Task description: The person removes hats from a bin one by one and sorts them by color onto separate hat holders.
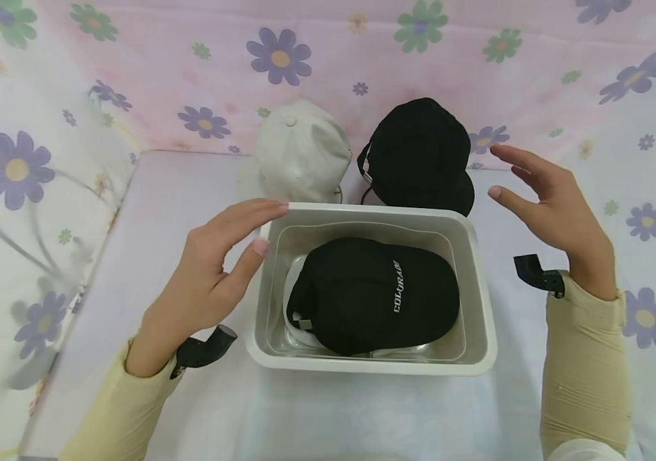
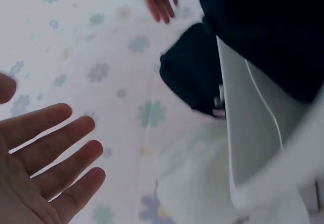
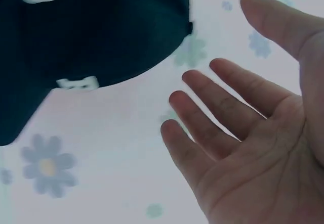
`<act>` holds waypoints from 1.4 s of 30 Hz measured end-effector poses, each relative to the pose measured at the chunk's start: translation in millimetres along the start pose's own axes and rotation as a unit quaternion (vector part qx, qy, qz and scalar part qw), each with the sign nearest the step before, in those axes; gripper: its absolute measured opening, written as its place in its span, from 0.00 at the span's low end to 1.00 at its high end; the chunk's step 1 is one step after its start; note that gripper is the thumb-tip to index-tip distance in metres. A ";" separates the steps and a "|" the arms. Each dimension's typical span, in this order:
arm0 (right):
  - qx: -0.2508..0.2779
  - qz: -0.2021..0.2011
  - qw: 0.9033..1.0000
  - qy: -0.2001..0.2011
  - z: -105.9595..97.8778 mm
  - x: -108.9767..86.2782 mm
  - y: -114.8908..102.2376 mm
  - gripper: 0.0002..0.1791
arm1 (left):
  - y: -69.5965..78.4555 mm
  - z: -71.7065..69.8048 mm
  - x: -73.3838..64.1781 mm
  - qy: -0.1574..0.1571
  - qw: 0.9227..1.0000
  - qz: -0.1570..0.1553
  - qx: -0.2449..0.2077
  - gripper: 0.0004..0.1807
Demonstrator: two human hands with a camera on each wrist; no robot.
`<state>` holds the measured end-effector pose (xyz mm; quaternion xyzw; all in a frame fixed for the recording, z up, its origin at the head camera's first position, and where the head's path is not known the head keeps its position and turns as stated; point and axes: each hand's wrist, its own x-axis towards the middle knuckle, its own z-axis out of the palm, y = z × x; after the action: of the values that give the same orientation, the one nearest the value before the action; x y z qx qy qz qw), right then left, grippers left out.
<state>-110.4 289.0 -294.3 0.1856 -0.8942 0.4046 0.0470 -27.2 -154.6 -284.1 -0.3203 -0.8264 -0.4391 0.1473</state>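
A black cap [image 1: 362, 294] with white COLORADO lettering lies in a pale plastic bin [image 1: 374, 366], its brim to the right. Under it shows the edge of something white. Behind the bin stand a white cap [image 1: 301, 150] and another black cap [image 1: 420, 150], side by side. My left hand [image 1: 207, 262] hovers near the bin's back left corner, fingers extended and thumb apart. To the right of the black cap behind the bin, my right hand [image 1: 558, 205] is held up in the air. Both palms look bare in the wrist views, left fingers [image 2: 66, 153] and right fingers [image 3: 217, 102] spread.
The bin stands on a white-covered table [image 1: 189, 410]. A flower-printed cloth [image 1: 328, 57] hangs at the back and sides, close behind the two standing caps. Black wrist mounts [image 1: 203, 351] stick out from both sleeves.
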 end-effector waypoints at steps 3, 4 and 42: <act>0.033 0.029 0.999 0.025 5.5 -5.3 16.5 0.30 | 0.4 4.9 22.1 0.001 0.994 -0.022 -0.109 0.25; 0.039 0.044 0.998 0.031 8.0 -5.7 22.9 0.28 | -0.1 7.1 29.9 0.000 0.990 -0.034 -0.140 0.25; 0.458 0.307 0.834 0.029 63.2 -5.6 113.6 0.30 | -48.1 118.9 177.0 0.070 0.747 -0.475 -0.459 0.11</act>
<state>-143.1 312.4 -418.1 -0.1095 -0.6158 0.7668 -0.1443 -187.4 -6.0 -289.4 0.1161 -0.5581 -0.7998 -0.1880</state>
